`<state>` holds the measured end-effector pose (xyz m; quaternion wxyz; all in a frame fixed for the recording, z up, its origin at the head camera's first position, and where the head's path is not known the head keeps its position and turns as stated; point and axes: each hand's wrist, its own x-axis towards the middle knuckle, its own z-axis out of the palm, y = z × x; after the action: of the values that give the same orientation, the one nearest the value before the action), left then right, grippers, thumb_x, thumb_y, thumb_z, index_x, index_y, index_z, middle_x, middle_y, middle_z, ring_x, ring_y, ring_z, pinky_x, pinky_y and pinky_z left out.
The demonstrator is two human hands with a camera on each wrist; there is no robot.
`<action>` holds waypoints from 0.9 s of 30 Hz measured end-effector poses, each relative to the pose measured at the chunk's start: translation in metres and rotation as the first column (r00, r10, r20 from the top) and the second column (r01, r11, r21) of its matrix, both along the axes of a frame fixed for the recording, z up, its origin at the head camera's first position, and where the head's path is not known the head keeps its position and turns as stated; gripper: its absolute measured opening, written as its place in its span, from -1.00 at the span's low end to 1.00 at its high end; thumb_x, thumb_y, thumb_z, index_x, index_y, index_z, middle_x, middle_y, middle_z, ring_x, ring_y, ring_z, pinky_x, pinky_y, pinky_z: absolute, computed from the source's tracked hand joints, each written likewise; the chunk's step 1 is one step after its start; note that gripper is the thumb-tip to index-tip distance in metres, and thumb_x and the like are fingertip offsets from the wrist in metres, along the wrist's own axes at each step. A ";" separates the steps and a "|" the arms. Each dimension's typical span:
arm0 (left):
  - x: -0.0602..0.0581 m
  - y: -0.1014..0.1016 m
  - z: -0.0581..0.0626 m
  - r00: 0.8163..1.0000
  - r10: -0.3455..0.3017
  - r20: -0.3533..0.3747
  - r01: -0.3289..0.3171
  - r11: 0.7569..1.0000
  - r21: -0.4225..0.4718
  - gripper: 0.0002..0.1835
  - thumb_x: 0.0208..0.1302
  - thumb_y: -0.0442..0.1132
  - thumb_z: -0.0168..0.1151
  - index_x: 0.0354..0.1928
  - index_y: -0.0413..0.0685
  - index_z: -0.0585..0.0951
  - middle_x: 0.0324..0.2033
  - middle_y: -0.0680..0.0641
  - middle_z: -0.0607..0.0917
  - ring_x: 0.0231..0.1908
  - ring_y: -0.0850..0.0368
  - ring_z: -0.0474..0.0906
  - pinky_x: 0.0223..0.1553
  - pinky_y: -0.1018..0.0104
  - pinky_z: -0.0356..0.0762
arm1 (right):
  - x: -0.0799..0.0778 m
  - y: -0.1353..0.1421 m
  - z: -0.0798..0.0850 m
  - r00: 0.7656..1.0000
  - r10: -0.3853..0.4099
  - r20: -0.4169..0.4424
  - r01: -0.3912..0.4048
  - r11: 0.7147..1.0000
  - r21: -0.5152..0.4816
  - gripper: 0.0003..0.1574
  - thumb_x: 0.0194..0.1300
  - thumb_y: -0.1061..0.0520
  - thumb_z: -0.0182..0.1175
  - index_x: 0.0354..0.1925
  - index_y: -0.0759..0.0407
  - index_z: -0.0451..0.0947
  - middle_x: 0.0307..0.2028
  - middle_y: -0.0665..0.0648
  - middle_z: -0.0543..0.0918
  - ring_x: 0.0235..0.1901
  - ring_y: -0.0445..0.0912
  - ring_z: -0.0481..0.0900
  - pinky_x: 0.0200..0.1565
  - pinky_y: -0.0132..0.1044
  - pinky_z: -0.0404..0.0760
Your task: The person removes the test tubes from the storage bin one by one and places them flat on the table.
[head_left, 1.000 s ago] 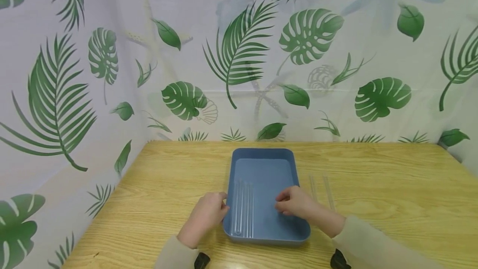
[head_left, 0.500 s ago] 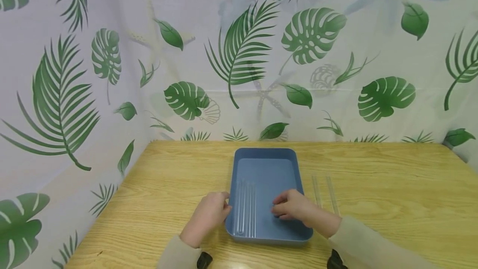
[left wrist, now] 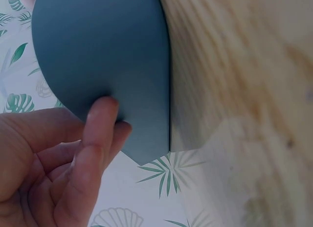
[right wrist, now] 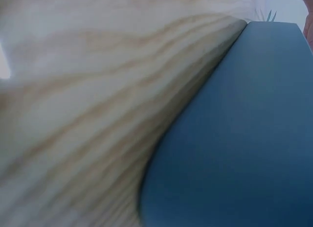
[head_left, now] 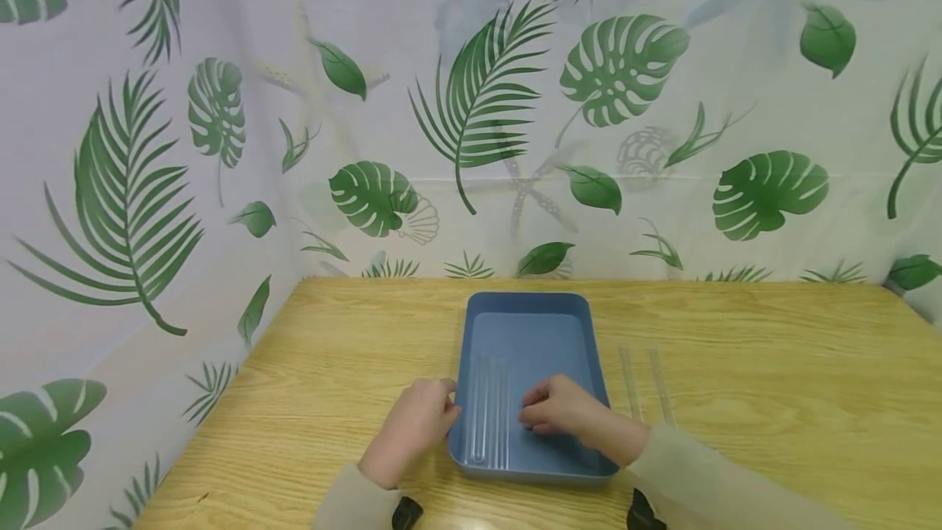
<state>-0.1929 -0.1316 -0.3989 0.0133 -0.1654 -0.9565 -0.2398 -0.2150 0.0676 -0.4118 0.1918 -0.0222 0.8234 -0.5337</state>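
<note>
A blue rectangular tray (head_left: 530, 334) lies on the wooden table. At its left side my left hand (head_left: 414, 422) grips the wall, fingers pressed on the outside as the left wrist view shows. Several clear test tubes (head_left: 489, 415) lie side by side lengthwise in the tray's left half, one with a rounded near end. My right hand (head_left: 562, 411) is over the tray's right half, fingers bent and thumb close to them, just right of those tubes. I cannot tell if it holds a tube. In the right wrist view its fingers are hidden behind the tray's wall (right wrist: 230, 139).
Two more clear tubes (head_left: 648, 383) lie on the table (head_left: 773, 366) right of the tray, partly hidden by the right forearm. A leaf-printed cloth (head_left: 471, 105) hangs behind the table and along its left side.
My right hand has moved left across the tray toward the tubes in it. The left hand stays at the tray's left wall. The whole view has shifted slightly.
</note>
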 end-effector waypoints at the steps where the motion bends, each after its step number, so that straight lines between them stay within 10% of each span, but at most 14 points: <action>1: 0.000 0.000 0.000 1.000 -0.004 -0.006 0.004 1.000 -0.001 -0.69 0.07 -0.42 0.14 -0.11 -0.42 0.51 -0.73 0.04 0.51 -0.79 0.33 0.35 -0.66 0.48 0.36 | 0.000 -0.001 0.000 1.000 0.000 0.000 0.000 1.000 -0.004 -0.63 -0.02 0.36 0.21 -0.20 0.57 0.44 -0.35 0.20 0.54 -0.37 -0.05 0.58 -0.32 -0.26 0.57; 27: -0.001 0.000 0.000 1.000 0.008 -0.008 -0.008 1.000 -0.019 -0.72 0.06 -0.40 0.18 -0.15 -0.40 0.53 -0.65 -0.03 0.56 -0.75 0.31 0.38 -0.66 0.49 0.37 | -0.004 -0.021 -0.007 0.999 -0.039 0.000 0.039 0.999 -0.017 -0.67 0.02 0.35 0.19 -0.21 0.55 0.44 -0.37 0.22 0.53 -0.39 -0.05 0.57 -0.33 -0.23 0.57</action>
<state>-0.1941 -0.1315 -0.3985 0.0165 -0.1628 -0.9593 -0.2302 -0.2193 0.0465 -0.4186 0.1810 -0.0079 0.8192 -0.5441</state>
